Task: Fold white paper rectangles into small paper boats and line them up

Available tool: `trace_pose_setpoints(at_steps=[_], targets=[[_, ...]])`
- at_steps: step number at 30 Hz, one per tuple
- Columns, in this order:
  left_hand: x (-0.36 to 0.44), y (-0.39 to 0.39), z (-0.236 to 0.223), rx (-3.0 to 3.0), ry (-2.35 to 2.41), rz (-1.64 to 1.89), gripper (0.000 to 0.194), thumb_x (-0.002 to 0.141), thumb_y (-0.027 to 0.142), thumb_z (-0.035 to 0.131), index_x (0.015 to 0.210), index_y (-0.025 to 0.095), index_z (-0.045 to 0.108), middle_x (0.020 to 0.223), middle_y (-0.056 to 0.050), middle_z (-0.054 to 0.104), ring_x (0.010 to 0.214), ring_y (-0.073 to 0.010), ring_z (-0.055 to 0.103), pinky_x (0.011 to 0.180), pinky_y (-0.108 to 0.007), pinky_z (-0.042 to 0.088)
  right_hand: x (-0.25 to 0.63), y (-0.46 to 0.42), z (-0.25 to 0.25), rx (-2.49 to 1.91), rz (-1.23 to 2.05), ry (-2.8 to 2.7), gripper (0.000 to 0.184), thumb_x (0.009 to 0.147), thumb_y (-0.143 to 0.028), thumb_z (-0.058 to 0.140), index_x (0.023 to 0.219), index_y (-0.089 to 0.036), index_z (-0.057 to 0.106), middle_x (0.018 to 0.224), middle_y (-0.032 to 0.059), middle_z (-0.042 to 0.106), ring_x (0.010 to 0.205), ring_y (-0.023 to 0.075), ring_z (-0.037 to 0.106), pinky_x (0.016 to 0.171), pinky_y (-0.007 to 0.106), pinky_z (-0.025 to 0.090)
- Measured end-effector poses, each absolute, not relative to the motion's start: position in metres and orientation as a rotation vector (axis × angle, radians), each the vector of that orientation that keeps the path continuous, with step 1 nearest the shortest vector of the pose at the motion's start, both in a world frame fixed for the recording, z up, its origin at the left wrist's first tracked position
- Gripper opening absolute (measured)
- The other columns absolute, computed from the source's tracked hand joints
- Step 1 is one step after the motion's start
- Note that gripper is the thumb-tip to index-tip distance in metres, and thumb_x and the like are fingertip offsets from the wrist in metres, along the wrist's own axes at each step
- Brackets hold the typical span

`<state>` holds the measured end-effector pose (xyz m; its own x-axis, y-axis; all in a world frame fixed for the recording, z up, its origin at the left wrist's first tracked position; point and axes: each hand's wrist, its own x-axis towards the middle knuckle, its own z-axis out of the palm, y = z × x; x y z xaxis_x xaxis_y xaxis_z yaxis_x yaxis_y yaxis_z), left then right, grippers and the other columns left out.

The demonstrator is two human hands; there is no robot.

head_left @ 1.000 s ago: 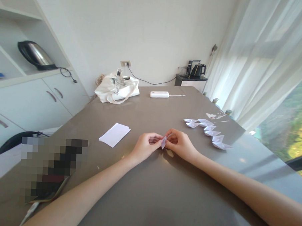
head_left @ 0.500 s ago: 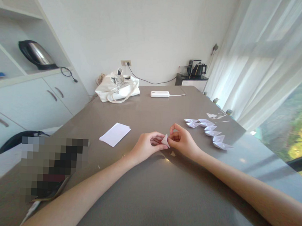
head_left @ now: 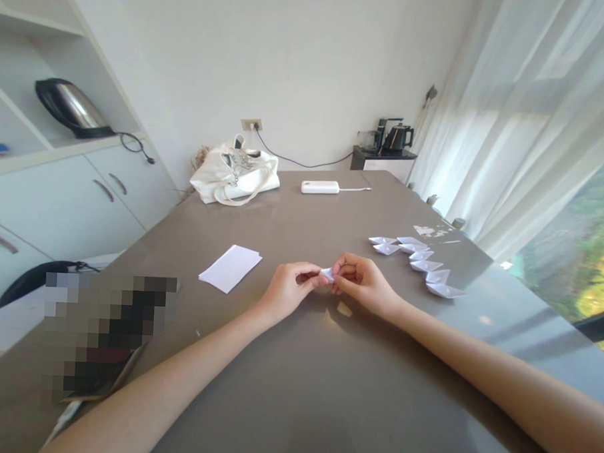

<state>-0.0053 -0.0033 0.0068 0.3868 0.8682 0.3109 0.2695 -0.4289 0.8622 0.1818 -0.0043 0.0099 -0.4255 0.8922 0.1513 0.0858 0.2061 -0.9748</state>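
Note:
Between my two hands, above the middle of the table, is a small folded piece of white paper (head_left: pixel 328 274). My left hand (head_left: pixel 294 287) pinches its left side between thumb and fingers. From the right, my right hand (head_left: pixel 362 281) grips the other side with thumb and curled fingers. The fingertips cover much of the paper, so its exact shape is partly hidden. Several folded white paper boats (head_left: pixel 423 265) stand in a zigzag row to the right of my right hand. A stack of white paper sheets (head_left: pixel 231 269) lies to the left of my left hand.
On the brown table (head_left: pixel 295 386), a white bag (head_left: pixel 237 177) and a white power bank (head_left: pixel 320 187) with a short cable sit at the far side. Paper scraps (head_left: pixel 429 231) lie near the right edge. A blurred-out device (head_left: pixel 111 352) rests at the left, beside my forearm.
The folded paper has been turned in my fingers, from upright to lying more level. My right hand drew slightly off it and now holds it again. The boats and sheets stay put.

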Motion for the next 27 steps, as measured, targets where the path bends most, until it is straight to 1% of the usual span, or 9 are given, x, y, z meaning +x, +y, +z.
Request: trace_pose_setpoints(at_steps=[3, 6, 10, 12, 16, 21, 24, 27], targets=[[-0.0053, -0.0012, 0.0071, 1.808, 0.965, 1.034, 0.028, 0.081, 0.039, 0.061, 0.081, 0.014, 0.072, 0.078, -0.006, 0.071, 0.073, -0.017, 0.062, 0.066, -0.023, 0.044, 0.1811, -0.0067, 0.011, -0.894, 1.256, -1.708, 0.023, 0.079, -0.034, 0.064, 0.088, -0.018, 0.051, 0.072, 0.0008, 0.063, 0.067, 0.0141, 0.062, 0.062, 0.025, 0.049], [-0.0051, -0.0002, 0.0074, 1.746, 0.95, 1.048, 0.028, 0.079, 0.04, 0.063, 0.078, 0.013, 0.072, 0.078, -0.005, 0.07, 0.075, -0.0169, 0.061, 0.068, -0.023, 0.043, 0.1802, -0.0068, 0.0108, -0.915, 1.212, -1.72, 0.028, 0.076, -0.037, 0.067, 0.091, -0.018, 0.053, 0.072, 0.001, 0.063, 0.065, 0.0139, 0.061, 0.06, 0.024, 0.048], [-0.0038, -0.0002, 0.0059, 1.639, 0.926, 0.997, 0.028, 0.078, 0.04, 0.064, 0.078, 0.013, 0.071, 0.074, -0.004, 0.07, 0.07, -0.0147, 0.059, 0.065, -0.023, 0.042, 0.1799, -0.0043, 0.0089, -0.954, 1.202, -1.717, 0.03, 0.076, -0.042, 0.066, 0.086, -0.014, 0.061, 0.071, 0.0032, 0.064, 0.062, 0.013, 0.058, 0.057, 0.024, 0.046], [-0.0029, -0.0002, 0.0044, 1.581, 0.93, 0.982, 0.028, 0.075, 0.04, 0.067, 0.077, 0.013, 0.07, 0.072, -0.003, 0.069, 0.066, -0.013, 0.058, 0.063, -0.022, 0.041, 0.1802, -0.0032, 0.0084, -0.963, 1.184, -1.712, 0.031, 0.077, -0.042, 0.065, 0.085, -0.012, 0.065, 0.072, 0.0041, 0.065, 0.062, 0.013, 0.058, 0.057, 0.024, 0.045], [-0.0016, -0.0007, 0.0035, 1.496, 0.937, 0.961, 0.027, 0.069, 0.038, 0.073, 0.076, 0.012, 0.067, 0.071, -0.002, 0.068, 0.064, -0.0111, 0.057, 0.062, -0.021, 0.041, 0.1806, -0.0027, 0.0105, -1.014, 1.174, -1.703, 0.031, 0.075, -0.042, 0.066, 0.081, -0.011, 0.068, 0.069, 0.0042, 0.065, 0.059, 0.0125, 0.056, 0.055, 0.024, 0.042], [-0.002, -0.002, 0.0071, 1.474, 0.954, 0.924, 0.026, 0.068, 0.037, 0.073, 0.073, 0.012, 0.067, 0.069, -0.002, 0.066, 0.063, -0.0104, 0.056, 0.062, -0.021, 0.041, 0.1811, -0.0018, 0.0124, -1.053, 1.249, -1.655, 0.031, 0.071, -0.044, 0.067, 0.074, -0.012, 0.067, 0.063, 0.0025, 0.063, 0.057, 0.0122, 0.055, 0.055, 0.024, 0.041], [-0.0027, -0.002, 0.0086, 1.444, 0.955, 0.874, 0.028, 0.067, 0.038, 0.074, 0.072, 0.011, 0.067, 0.062, -0.001, 0.063, 0.057, -0.0095, 0.053, 0.058, -0.021, 0.04, 0.182, 0.0005, 0.0099, -1.05, 1.345, -1.608, 0.031, 0.07, -0.044, 0.068, 0.073, -0.013, 0.067, 0.063, 0.0023, 0.064, 0.059, 0.012, 0.056, 0.058, 0.024, 0.043], [-0.003, -0.002, 0.0096, 1.417, 0.952, 0.83, 0.029, 0.067, 0.039, 0.073, 0.072, 0.011, 0.068, 0.061, -0.002, 0.063, 0.056, -0.0094, 0.053, 0.057, -0.021, 0.04, 0.1828, 0.0015, 0.0085, -1.067, 1.438, -1.576, 0.031, 0.069, -0.042, 0.069, 0.074, -0.012, 0.067, 0.065, 0.0027, 0.065, 0.06, 0.0114, 0.057, 0.061, 0.024, 0.045]])
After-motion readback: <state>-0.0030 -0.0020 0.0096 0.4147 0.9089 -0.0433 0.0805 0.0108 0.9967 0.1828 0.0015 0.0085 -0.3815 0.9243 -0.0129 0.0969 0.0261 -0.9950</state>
